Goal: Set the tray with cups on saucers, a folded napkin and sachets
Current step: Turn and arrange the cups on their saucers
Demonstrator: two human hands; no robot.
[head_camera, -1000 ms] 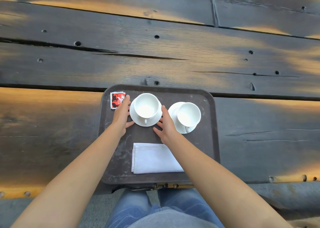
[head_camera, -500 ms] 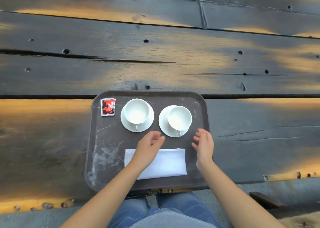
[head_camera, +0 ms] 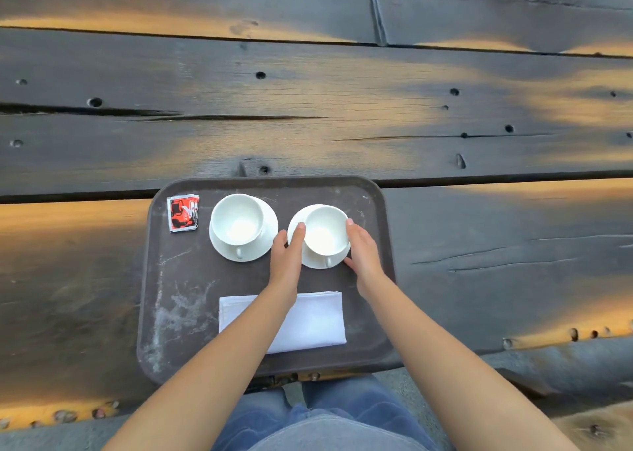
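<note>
A dark brown tray lies on the wooden table. On it stand two white cups on white saucers: the left cup on its saucer, and the right cup on its saucer. My left hand and my right hand flank the right saucer, with straight fingers touching its left and right edges. Red-and-black sachets lie at the tray's far left corner. A folded white napkin lies near the front, partly under my left forearm.
The tray sits at the near edge of a weathered dark plank table with cracks and bolt holes. My jeans-clad knees show below the table's front edge.
Both hands left the left cup and saucer, drew back over the napkin, then moved forward to either side of the right cup and saucer. The view shifted slightly.
</note>
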